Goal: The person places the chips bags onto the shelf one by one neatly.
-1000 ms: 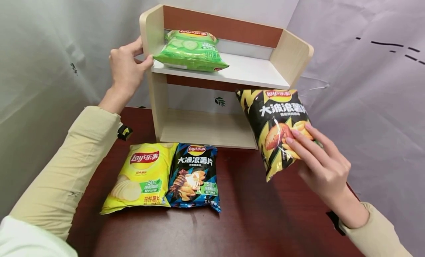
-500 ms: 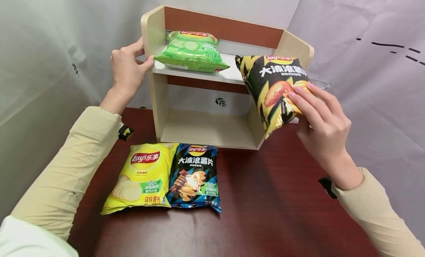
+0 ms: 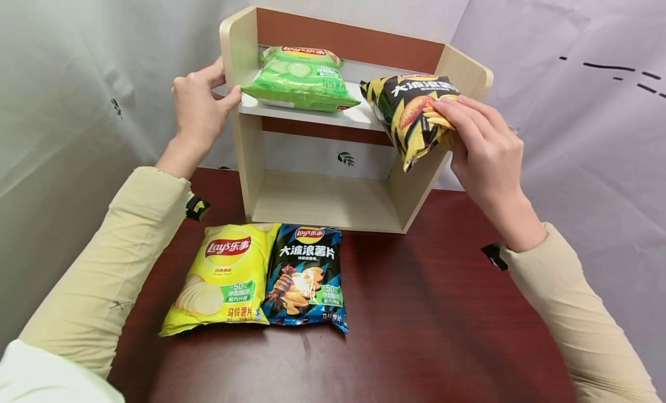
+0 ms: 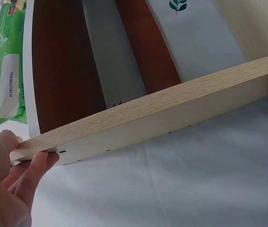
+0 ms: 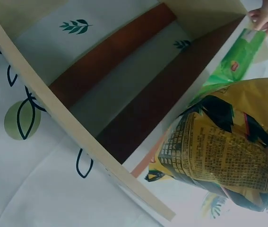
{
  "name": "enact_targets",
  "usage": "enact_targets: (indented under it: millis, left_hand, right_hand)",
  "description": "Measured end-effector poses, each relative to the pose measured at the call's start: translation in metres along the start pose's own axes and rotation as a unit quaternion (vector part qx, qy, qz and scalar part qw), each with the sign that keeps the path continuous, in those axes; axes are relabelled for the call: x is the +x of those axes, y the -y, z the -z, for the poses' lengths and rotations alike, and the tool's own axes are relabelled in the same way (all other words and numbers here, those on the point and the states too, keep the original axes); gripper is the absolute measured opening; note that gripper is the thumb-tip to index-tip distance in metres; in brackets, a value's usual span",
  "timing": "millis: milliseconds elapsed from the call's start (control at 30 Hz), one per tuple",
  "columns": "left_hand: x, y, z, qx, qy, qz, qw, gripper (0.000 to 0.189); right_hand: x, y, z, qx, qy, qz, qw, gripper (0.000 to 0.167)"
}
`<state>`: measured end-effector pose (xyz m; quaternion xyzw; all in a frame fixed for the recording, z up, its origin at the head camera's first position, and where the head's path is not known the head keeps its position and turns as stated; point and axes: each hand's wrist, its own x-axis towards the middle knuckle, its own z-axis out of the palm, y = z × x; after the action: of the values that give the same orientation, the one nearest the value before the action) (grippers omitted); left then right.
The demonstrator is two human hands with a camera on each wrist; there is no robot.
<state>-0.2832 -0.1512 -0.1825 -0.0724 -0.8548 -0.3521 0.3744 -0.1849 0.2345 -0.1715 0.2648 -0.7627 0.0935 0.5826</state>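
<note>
My right hand (image 3: 489,148) grips a black and yellow chip bag (image 3: 411,111) by its lower right part, at the front edge of the upper shelf (image 3: 372,121). In the right wrist view the printed back of this chip bag (image 5: 214,151) shows in front of the shelf. My left hand (image 3: 200,108) pinches the left side panel of the wooden shelf unit (image 3: 236,50) between thumb and fingers; the left wrist view shows this hand (image 4: 15,179) at the panel's edge. A green chip bag (image 3: 302,82) lies on the upper shelf at the left.
A yellow chip bag (image 3: 221,278) and a blue-black chip bag (image 3: 304,276) lie side by side on the dark red table (image 3: 395,345), before the unit. The right side panel (image 3: 463,73) stands beside the held bag. A pale patterned curtain (image 3: 572,131) hangs around.
My right hand has lifted the black and yellow chip bag from in front of the lower compartment to the upper shelf, then moved it slightly left and tipped it back. The left hand stays put.
</note>
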Motion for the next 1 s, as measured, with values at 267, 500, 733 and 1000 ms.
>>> enact_targets:
  millis: [267, 500, 733, 1000]
  left_hand:
    - [0.0, -0.001, -0.001, 0.0, -0.001, -0.003, 1.0, 0.047]
    - [0.0, -0.001, 0.0, -0.006, -0.001, 0.002, 1.0, 0.048]
    - [-0.001, -0.001, 0.0, -0.005, -0.002, 0.003, 1.0, 0.047]
    - [-0.001, -0.001, 0.0, -0.004, 0.0, 0.01, 0.9999, 0.049]
  right_hand:
    - [0.004, -0.007, -0.016, 0.003, 0.005, -0.003, 1.0, 0.022]
    - [0.01, -0.009, -0.019, -0.003, 0.039, 0.029, 0.9988, 0.022]
    - [0.012, -0.013, -0.021, 0.006, 0.062, 0.035, 0.9975, 0.019]
    - [0.007, -0.021, -0.027, 0.023, 0.112, 0.049, 0.9922, 0.038]
